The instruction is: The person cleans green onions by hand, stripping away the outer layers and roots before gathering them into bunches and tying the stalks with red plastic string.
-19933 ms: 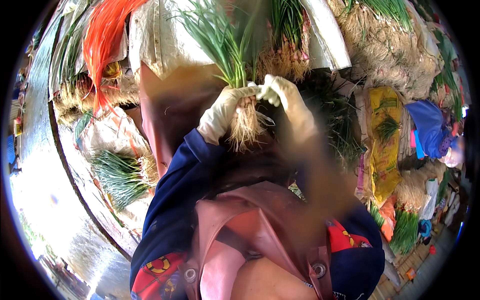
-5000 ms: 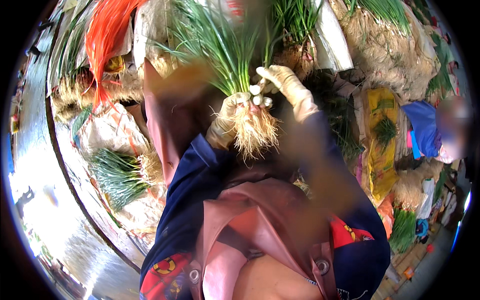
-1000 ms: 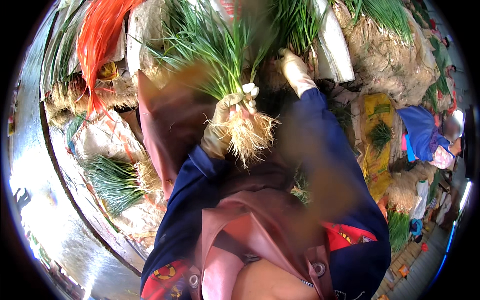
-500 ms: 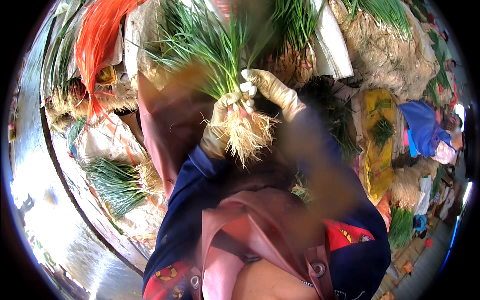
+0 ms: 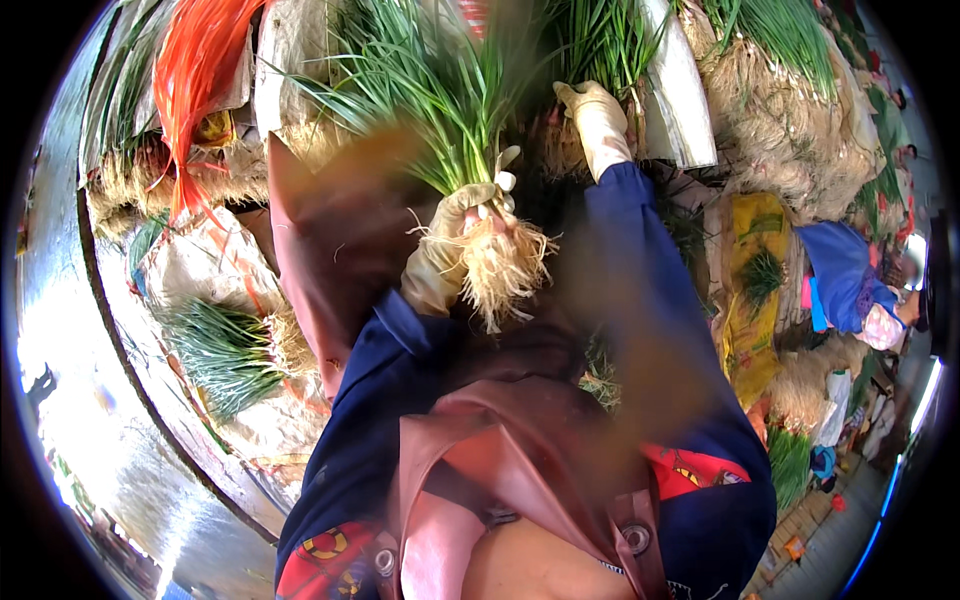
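Note:
My left hand [image 5: 436,262], in a cream glove, is closed around a bunch of scallions [image 5: 475,125] just above the roots. Its green leaves point away from me, and its pale, tangled roots [image 5: 505,262] hang toward me. White bulb ends stick out beside the thumb. My right hand [image 5: 597,118], gloved too, is at the near end of another pile of scallions [image 5: 605,40], farther off and to the right. Its fingers look partly extended against that pile, with nothing visible in them; some fingertips are hidden.
Orange plastic strips [image 5: 205,95] hang at the far left. A tied scallion bundle [image 5: 225,355] lies on a pale sack [image 5: 205,262] to my left. A large rooted heap [image 5: 775,110] stands at the far right, near a yellow sack [image 5: 755,300]. A brown apron [image 5: 340,240] covers my lap.
My right hand has left the held bunch and moved away and right to the other scallion pile. My left hand keeps its hold on the bunch in nearly the same place.

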